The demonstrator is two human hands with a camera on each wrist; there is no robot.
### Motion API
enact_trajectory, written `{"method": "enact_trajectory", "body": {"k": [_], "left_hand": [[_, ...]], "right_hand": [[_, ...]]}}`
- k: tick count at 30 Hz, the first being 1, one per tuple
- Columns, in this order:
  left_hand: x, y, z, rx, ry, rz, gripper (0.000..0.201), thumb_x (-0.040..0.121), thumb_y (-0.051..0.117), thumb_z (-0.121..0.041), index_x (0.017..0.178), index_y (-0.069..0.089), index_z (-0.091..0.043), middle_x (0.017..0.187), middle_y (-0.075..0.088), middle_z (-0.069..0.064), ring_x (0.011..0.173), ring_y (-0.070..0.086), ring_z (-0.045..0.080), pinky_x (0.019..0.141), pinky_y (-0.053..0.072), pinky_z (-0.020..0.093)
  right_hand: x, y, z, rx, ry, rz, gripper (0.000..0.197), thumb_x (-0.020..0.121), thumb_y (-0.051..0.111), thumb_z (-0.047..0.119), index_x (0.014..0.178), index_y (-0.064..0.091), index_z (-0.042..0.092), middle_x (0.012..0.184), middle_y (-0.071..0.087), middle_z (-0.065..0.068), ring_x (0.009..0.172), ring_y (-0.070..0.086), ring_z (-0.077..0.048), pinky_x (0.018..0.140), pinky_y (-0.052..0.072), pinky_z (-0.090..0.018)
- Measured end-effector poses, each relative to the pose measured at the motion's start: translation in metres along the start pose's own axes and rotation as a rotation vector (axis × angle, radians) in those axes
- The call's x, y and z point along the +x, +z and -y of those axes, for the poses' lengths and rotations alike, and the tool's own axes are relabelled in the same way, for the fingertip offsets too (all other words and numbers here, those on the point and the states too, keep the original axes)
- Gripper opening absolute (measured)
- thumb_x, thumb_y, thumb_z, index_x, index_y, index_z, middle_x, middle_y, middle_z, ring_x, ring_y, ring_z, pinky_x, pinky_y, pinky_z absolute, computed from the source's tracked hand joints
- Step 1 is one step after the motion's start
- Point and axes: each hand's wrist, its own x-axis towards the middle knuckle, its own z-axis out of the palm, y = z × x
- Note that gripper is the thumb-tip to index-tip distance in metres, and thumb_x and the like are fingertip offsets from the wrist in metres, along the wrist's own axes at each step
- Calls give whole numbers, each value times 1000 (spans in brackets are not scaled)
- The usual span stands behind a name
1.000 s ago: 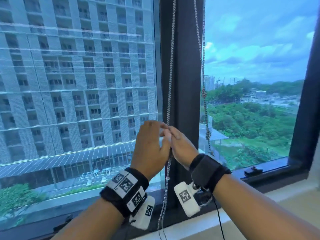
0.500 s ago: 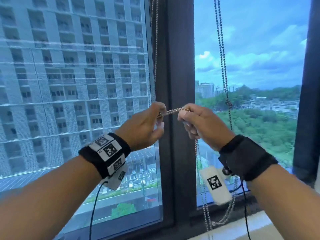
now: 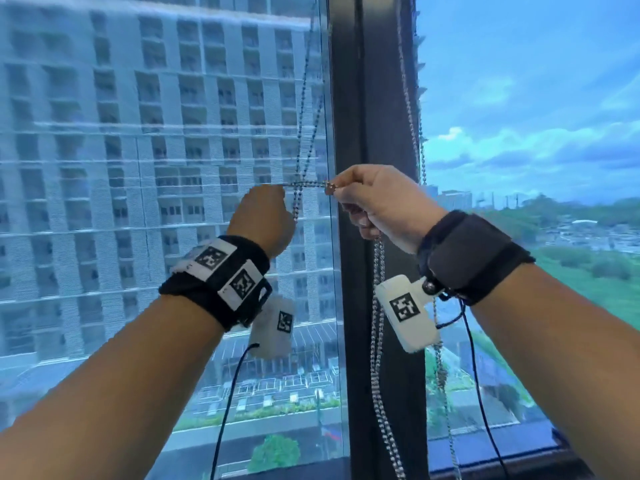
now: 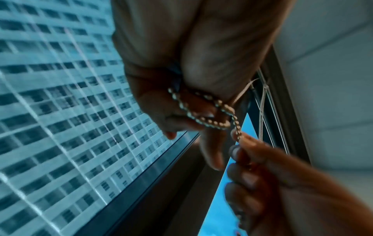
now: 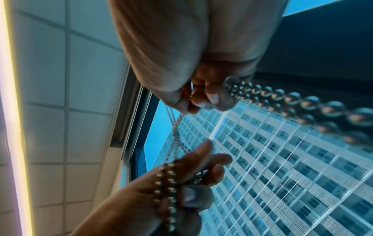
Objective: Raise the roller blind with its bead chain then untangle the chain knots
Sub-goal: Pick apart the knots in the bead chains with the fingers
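Here the bead chain (image 3: 308,183) stretches taut between the left hand (image 3: 263,216) and right hand (image 3: 377,202), both pinching it, close beside the dark window frame (image 3: 374,98), its slack hanging below

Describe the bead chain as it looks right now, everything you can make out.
The bead chain is a string of small shiny metal-looking balls. A short stretch runs taut and level between the left hand and right hand, both pinching it. In the left wrist view it forms a loose loop by the fingers. Strands rise toward the top of the window; others hang beside the dark window frame.
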Motion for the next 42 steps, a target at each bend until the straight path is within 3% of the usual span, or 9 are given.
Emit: {"method": "enact_trajectory", "body": {"k": [2,4,8,15,19,24,28,33,42], "left_hand": [[2,-4,7,-264,-56,244,38,84,77,-35,71,60,-3,65,61,11,56,52,24,58,38,29],[-1,-8,10,-544,-94,358,51,71,83,-51,69,60,-5,48,44,3,43,35,18,50,30,24],[-15,1,10,-930,-192,411,38,72,84,-43,84,75,-8,73,39,10,62,19,22,53,17,28],[-16,23,5,-844,-216,327,17,81,80,-24,79,74,-8,64,55,6,46,39,11,45,32,20],[-20,38,0,-624,-167,148,27,94,64,-29,77,64,-8,53,58,1,45,51,14,50,39,24],[-28,48,-3,-510,-67,34,16,91,53,-13,76,58,-11,63,63,7,56,60,22,53,50,34],[-47,65,-7,-793,-57,58,17,96,47,-10,85,59,-6,73,63,6,58,68,16,64,62,38],[-62,73,1,-1222,-86,63,25,98,61,-15,91,55,9,88,62,18,82,71,23,82,61,38],[-86,79,17,-1763,-148,283,25,82,55,-3,61,61,-15,106,65,22,97,68,31,95,55,45]], "right_hand": [[10,7,-7,-88,-56,-66,8,95,55,12,93,60,17,60,51,6,50,42,-12,43,37,-26],[17,11,-14,-117,-109,-114,5,95,57,16,96,59,20,69,51,0,54,46,-13,49,41,-28],[21,17,-29,10,-107,-82,9,93,65,9,95,59,14,85,58,-10,66,58,-14,63,53,-32],[21,25,-31,-99,-89,-32,10,83,78,10,90,71,9,89,75,-12,83,71,-25,88,56,-42],[11,26,-35,-18,-28,-33,20,88,67,17,107,71,15,102,74,-4,90,67,-15,80,50,-32],[-6,36,-42,73,-33,-54,39,86,76,23,120,59,17,110,72,-15,101,69,-22,95,54,-39],[-8,35,-47,-9,-61,-135,33,87,74,9,116,60,10,97,67,-29,83,65,-21,92,54,-47],[-15,30,-51,94,-32,-136,46,79,70,0,120,59,18,98,59,-4,81,58,-15,75,54,-33],[-26,30,-75,138,-22,-33,31,78,62,-5,102,68,14,88,63,1,71,58,-7,66,46,-19]]}}
